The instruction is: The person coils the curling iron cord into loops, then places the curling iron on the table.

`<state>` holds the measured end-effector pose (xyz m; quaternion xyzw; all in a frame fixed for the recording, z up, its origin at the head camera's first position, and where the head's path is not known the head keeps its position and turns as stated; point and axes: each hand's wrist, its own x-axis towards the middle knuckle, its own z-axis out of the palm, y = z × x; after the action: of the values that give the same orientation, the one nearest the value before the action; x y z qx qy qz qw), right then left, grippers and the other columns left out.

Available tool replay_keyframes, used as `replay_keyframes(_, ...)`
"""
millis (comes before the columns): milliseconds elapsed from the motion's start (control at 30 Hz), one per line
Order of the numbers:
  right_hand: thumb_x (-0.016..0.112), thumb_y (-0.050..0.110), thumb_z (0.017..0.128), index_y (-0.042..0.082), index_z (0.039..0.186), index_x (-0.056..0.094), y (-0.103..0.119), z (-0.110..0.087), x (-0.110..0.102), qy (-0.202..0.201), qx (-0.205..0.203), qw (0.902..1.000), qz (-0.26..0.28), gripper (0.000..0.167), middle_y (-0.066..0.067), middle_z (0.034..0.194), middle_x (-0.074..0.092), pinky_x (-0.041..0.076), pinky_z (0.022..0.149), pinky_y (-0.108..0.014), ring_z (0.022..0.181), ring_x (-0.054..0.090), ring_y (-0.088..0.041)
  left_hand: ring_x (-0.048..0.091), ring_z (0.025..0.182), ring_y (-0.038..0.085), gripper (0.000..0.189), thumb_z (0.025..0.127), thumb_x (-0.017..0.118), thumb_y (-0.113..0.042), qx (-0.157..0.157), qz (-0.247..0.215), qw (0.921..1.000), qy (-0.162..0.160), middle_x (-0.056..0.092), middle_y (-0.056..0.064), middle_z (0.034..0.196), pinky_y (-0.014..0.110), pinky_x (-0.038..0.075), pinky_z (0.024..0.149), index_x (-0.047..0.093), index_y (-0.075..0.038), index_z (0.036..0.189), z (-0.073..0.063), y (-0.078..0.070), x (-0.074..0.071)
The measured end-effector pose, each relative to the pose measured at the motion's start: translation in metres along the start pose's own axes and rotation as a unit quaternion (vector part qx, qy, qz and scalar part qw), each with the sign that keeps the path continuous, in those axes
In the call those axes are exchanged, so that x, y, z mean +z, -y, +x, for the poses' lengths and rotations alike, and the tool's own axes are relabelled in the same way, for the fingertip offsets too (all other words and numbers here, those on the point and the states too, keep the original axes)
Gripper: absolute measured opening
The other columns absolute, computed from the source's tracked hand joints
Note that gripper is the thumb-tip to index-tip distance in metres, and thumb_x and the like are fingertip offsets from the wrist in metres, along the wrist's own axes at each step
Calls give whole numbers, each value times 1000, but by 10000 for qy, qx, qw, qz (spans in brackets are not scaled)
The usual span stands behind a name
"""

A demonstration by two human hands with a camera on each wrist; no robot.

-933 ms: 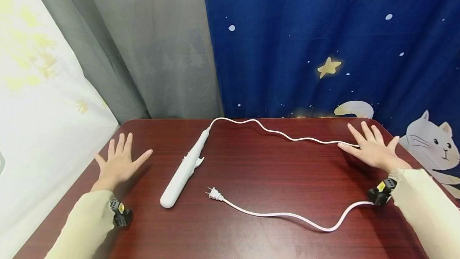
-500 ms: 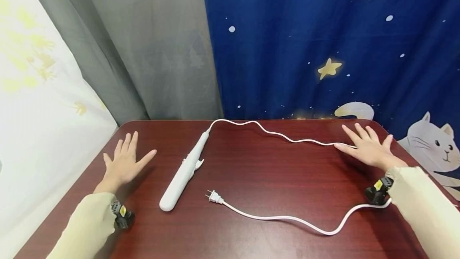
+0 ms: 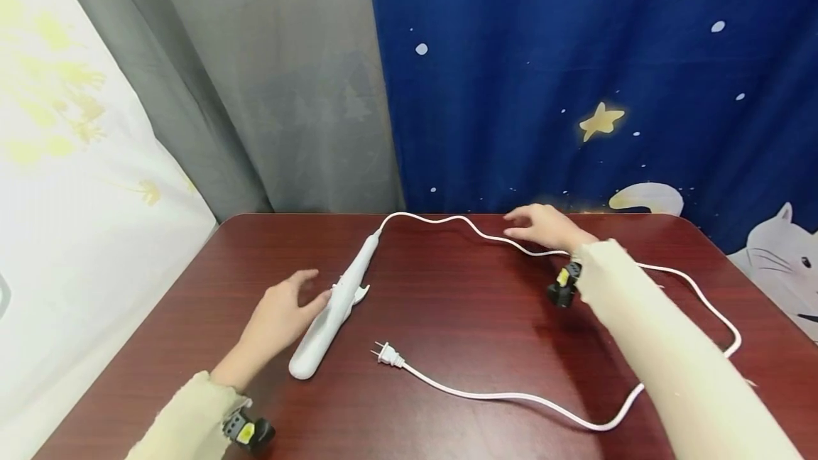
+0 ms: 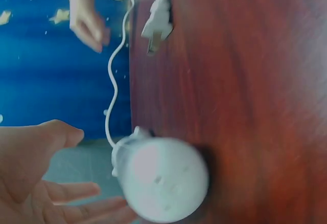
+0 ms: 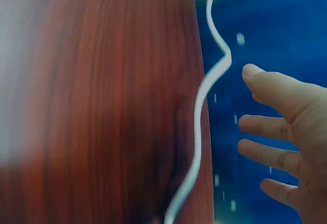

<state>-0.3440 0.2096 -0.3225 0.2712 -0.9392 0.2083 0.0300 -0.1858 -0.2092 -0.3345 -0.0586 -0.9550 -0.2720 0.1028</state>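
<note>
A white curling iron (image 3: 319, 332), with a small thumb lever on its side, lies slanted on the left half of the table. My left hand (image 3: 277, 314) hovers just left of it, fingers spread and relaxed, thumb tip right at the body. The left wrist view shows the iron's rounded end (image 4: 166, 180) beyond the bare fingers. Over by the far edge, my right hand (image 3: 546, 227) is close above the white cord (image 3: 473, 224), fingers loosely bent around nothing. In the right wrist view the cord (image 5: 197, 127) runs beside the fingertips. Sleeve and forearm hide part of it.
The cord loops along the right side and back to a two-pin plug (image 3: 388, 355) in the middle of the dark red table (image 3: 486, 318). A grey curtain (image 3: 307, 91) and a blue starry curtain (image 3: 511, 91) hang behind; white cloth (image 3: 96, 197) hangs at left.
My left hand has moved right to the curling iron, its fingers no longer spread wide. My right hand has moved left from the right side of the table, along the cord, its fingers bending.
</note>
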Motion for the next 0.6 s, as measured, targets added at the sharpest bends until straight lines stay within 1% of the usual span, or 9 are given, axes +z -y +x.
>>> replay_keyframes(133,67,22,83,0,113,63,25,38,16,-43,-115,9997,199,37,-17,100,66,44,83,-43,94,60,-29,62,92,27,51,84,63,-33,-217,98,9994,268,65,15,104,45,47,73,54,-1,123,-12,-7,8)
replay_keyframes(167,67,23,83,1,113,63,30,45,19,-31,-109,9997,210,38,-17,101,65,44,83,-43,94,59,-29,62,91,26,51,84,64,-33,-278,139,9990,323,65,13,104,44,47,72,54,-2,123,-15,-8,10)
replay_keyframes(267,69,24,81,1,114,63,39,61,28,-1,-27,9998,178,40,-17,102,64,43,83,-42,96,58,-29,62,85,24,52,81,66,-34,-373,260,9984,330,66,8,100,41,46,66,54,-4,123,-19,-9,14)
replay_keyframes(333,70,23,80,2,114,63,41,67,32,16,77,9999,140,41,-17,103,64,43,83,-42,97,57,-29,61,80,21,52,79,67,-33,-400,290,9983,316,66,6,96,39,45,62,55,-6,122,-20,-8,17)
replay_keyframes(433,69,21,81,2,114,63,42,73,39,-6,206,9996,192,38,-16,102,64,43,81,-41,94,58,-27,60,80,21,52,76,69,-32,-372,340,9983,280,65,5,95,39,45,62,55,-8,120,-19,-6,20)
replay_keyframes(533,67,16,82,2,112,64,41,77,44,-47,285,9992,278,33,-15,99,66,44,79,-40,90,59,-25,60,84,23,51,74,71,-28,-342,372,9983,293,64,8,101,41,45,64,55,-9,118,-19,-5,22)
replay_keyframes(600,66,12,83,2,110,65,41,77,46,-53,328,9988,348,29,-15,98,66,44,79,-40,90,59,-25,60,82,25,53,73,72,-26,-373,399,9980,333,63,11,100,42,45,62,52,-8,119,-19,-4,23)
